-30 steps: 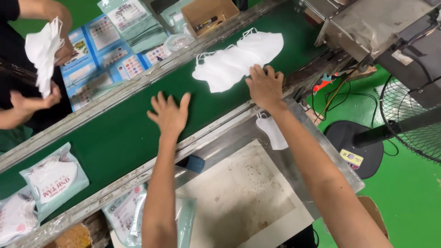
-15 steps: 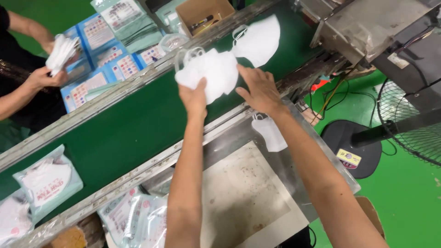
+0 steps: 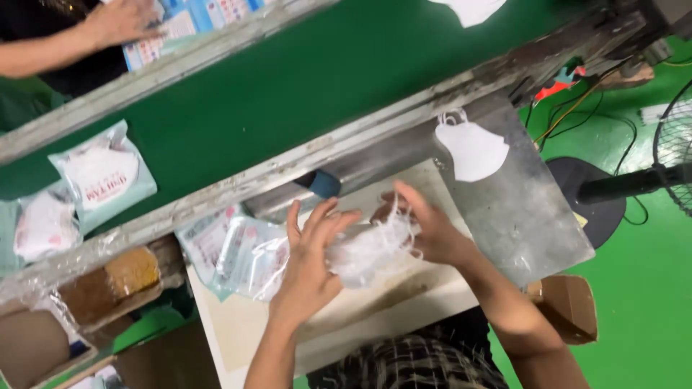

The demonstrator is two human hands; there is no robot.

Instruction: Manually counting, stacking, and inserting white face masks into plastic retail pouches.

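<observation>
Between my two hands I hold a small stack of white face masks (image 3: pixel 367 248) with loose ear loops, above a pale worktop (image 3: pixel 375 302). My left hand (image 3: pixel 313 259) presses the stack from the left with fingers spread. My right hand (image 3: pixel 425 227) grips it from the right. A single white mask (image 3: pixel 472 148) lies on the grey metal plate (image 3: pixel 526 216) just right of my hands. Empty clear-and-teal plastic pouches (image 3: pixel 234 252) lie piled just left of my left hand.
A green conveyor belt (image 3: pixel 288 94) runs diagonally above, carrying filled mask pouches (image 3: pixel 101 176) at left. Another person's hand (image 3: pixel 119 18) works at the top left over blue packs. A fan (image 3: pixel 674 151) and cables stand at right on green floor. A cardboard box (image 3: pixel 569 302) sits below the plate.
Both hands came down off the belt with the white masks and now hold them over the worktop. The view has tilted down toward the bench.
</observation>
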